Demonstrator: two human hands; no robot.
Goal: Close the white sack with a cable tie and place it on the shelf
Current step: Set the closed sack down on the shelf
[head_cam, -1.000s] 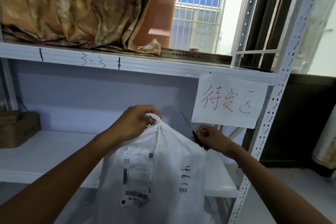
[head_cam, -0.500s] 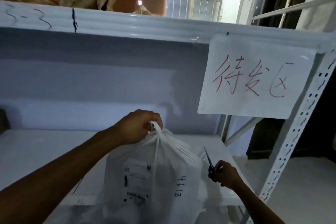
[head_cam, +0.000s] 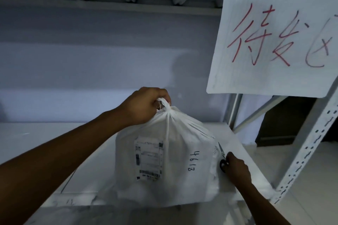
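White sack [head_cam: 164, 160] sits on the lower board of a white metal shelf [head_cam: 36, 142], near its right end, its bottom resting just inside the front edge. Above hangs the underside of the next board, and at upper right a paper sign [head_cam: 274, 33] with red handwriting hangs from that board's front. The sack's neck is gathered into a tight knot of cloth at the top; a cable tie cannot be made out there. A shipping label [head_cam: 149, 159] and handwritten black digits face the camera.

The left hand [head_cam: 144, 106] grips the gathered neck, fingers clamped around it. The right hand [head_cam: 236, 170] lies at the sack's lower right side, fingers closed around the black handles of a small pair of scissors [head_cam: 222, 155], blades pointing up along the cloth.

Judged from this, the step is settling the sack on the shelf. Done well, the left hand would lower the neck until the weight is fully on the board, push the sack back from the edge, then let go; the scissor tips should stay clear of the cloth.

Compared with half a second earlier, the view is closer and lower, the sack sits further onto the board, and the scissors hand has come against its side.
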